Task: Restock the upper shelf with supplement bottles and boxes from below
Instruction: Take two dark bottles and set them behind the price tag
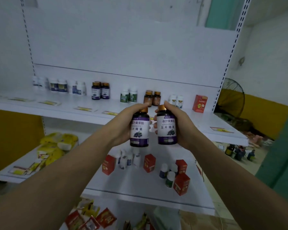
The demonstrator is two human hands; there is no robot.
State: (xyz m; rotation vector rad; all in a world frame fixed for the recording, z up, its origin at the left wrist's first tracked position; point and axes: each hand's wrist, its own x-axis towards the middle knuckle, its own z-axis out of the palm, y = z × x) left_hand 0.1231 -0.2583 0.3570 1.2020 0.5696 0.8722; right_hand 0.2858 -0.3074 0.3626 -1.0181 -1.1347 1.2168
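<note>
The left hand (pixel 121 127) wraps its fingers round a dark round bottle with a gold cap and a purple-and-white label (pixel 139 130). The right hand (pixel 183 128) grips the twin bottle (pixel 167 128) the same way. Both bottles are upright, side by side but not touching, in the air just before the front edge of the white upper shelf (pixel 65 98), labels turned toward the person. Held like this they can probably go down face-out with no further turning.

One bottle per hand suits the stock, which stands in twos along the shelf's back edge. A matching purple-labelled pair (pixel 100 90) sits left of centre there, the likely spot for these two. A red cardboard box (pixel 199 103) stands alone near the right end.

On the lower shelf (pixel 131 183), red boxes (pixel 181 183) and small white bottles (pixel 128 159) stand loosely scattered, so more restocking seems to remain.
</note>
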